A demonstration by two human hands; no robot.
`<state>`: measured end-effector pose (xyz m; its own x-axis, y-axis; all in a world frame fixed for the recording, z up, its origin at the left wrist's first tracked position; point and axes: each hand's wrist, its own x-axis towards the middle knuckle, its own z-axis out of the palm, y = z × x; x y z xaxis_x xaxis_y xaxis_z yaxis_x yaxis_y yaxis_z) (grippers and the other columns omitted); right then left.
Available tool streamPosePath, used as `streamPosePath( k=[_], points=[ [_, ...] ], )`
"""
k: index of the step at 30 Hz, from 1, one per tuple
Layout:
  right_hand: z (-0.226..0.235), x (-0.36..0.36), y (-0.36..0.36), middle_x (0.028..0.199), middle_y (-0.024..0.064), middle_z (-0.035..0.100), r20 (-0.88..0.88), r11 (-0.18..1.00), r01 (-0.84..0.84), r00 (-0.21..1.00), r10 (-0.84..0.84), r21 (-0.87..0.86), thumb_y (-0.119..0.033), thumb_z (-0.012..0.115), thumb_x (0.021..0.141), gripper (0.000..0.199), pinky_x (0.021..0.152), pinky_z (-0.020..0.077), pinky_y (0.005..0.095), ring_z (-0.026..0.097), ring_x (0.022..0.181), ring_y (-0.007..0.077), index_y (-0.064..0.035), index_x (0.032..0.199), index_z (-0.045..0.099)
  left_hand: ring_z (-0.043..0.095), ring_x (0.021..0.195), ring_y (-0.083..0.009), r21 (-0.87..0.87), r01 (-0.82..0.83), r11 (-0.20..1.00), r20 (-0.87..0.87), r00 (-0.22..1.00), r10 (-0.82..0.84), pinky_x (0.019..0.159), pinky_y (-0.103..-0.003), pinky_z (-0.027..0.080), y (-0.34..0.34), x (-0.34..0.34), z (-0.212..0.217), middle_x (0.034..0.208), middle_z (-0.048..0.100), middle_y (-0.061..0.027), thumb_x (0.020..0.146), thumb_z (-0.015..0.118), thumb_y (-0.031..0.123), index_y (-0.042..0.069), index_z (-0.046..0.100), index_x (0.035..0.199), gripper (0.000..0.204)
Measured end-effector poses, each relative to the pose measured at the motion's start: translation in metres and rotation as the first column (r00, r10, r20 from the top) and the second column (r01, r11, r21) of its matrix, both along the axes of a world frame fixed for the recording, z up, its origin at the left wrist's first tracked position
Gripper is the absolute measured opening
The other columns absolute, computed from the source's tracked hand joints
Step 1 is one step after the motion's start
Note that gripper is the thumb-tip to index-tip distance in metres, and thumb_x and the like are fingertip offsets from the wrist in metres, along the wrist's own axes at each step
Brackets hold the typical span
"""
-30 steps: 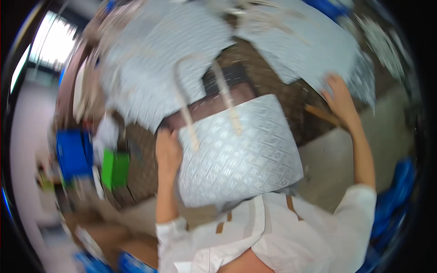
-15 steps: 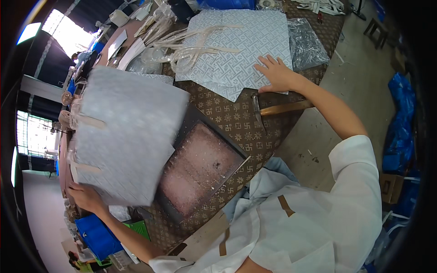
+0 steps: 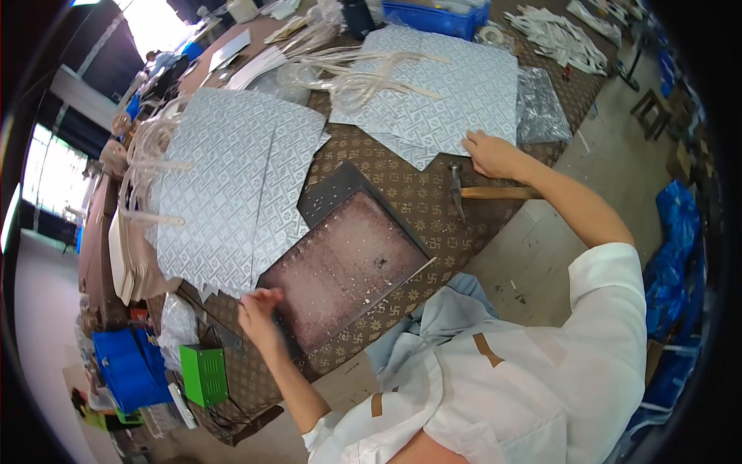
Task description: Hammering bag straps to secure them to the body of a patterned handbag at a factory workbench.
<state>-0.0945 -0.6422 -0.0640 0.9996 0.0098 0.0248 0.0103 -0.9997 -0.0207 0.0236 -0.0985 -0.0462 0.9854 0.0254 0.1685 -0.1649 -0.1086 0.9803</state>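
Note:
My right hand (image 3: 491, 155) pinches the near right corner of a grey-white patterned sheet (image 3: 440, 93) on the far pile. Pale straps lie in loops over that pile. Another stack of patterned sheets (image 3: 220, 170), also with looped straps (image 3: 154, 178) along its left side, lies at the left. Just off that stack's near corner is my left hand (image 3: 261, 313), slightly blurred, its fingers loosely apart with nothing visible in them. Beside it, a dark slab with a worn reddish-brown top (image 3: 348, 263) carries white crumbs. A hammer (image 3: 457, 193) with a wooden handle lies near my right forearm.
A brown patterned cloth covers the table (image 3: 417, 178). Clear plastic (image 3: 543, 104), a blue bin (image 3: 440, 17) and a heap of white strips (image 3: 556, 39) are at the far side. A green box (image 3: 203, 375) and a blue bag (image 3: 130, 370) stand at the lower left.
The patterned sheet lifted in my left hand now lies on the left stack, and that hand has let go and moved right. My right hand, earlier spread flat, now pinches the sheet's corner.

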Motion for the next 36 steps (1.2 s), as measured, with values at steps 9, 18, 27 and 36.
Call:
streamPosePath(
  k=[9,18,27,36],
  points=[
    [0.071,0.044,-0.045,0.101,0.0218,0.068,0.014,0.985,-0.025,1.0,0.023,0.168,-0.013,0.052,0.09,0.026,0.083,0.05,0.0416,0.065,0.093,0.0378,0.0008,0.105,0.067,0.062,0.066,-0.0183,-0.312,0.113,0.943,-0.18,0.968,-0.176,0.064,-0.032,0.053,0.029,-0.056,-0.004,0.074,0.056,-0.0063,0.103,0.046,0.035,0.002,0.055,0.085,0.039],
    [0.243,0.01,0.11,0.111,0.0149,0.07,0.585,1.0,0.013,0.811,-0.025,0.026,-0.01,0.048,0.099,0.029,0.081,0.0527,0.0321,0.07,0.095,0.0253,-0.0056,0.124,0.063,0.064,0.071,-0.0164,-0.331,0.127,0.935,-0.212,0.955,-0.205,0.067,-0.029,0.054,0.031,-0.055,0.018,0.08,0.06,-0.0064,0.102,0.051,0.033,0.002,0.055,0.086,0.035],
    [0.077,-0.031,0.329,0.103,0.0122,0.066,0.203,0.416,-0.776,0.557,0.806,0.474,-0.009,0.06,0.085,0.041,0.068,0.0547,0.0348,0.068,0.081,0.0292,-0.0025,0.125,0.054,0.048,0.067,-0.0077,-0.008,0.025,1.0,-0.237,0.971,-0.027,0.059,-0.025,0.044,0.004,-0.068,0.016,0.076,0.043,0.0017,0.093,0.064,0.021,0.011,0.043,0.083,0.026],
    [0.053,0.017,0.203,0.11,0.0164,0.066,0.266,0.839,-0.258,0.954,0.142,0.48,-0.013,0.069,0.085,0.033,0.082,0.0519,0.0369,0.064,0.098,0.0336,-0.0012,0.115,0.063,0.056,0.056,-0.0108,0.007,0.176,0.984,-0.436,0.886,-0.155,0.048,-0.028,0.045,0.053,-0.054,0.021,0.069,0.05,-0.002,0.084,0.072,0.001,0.011,0.033,0.082,0.04]
  ],
)
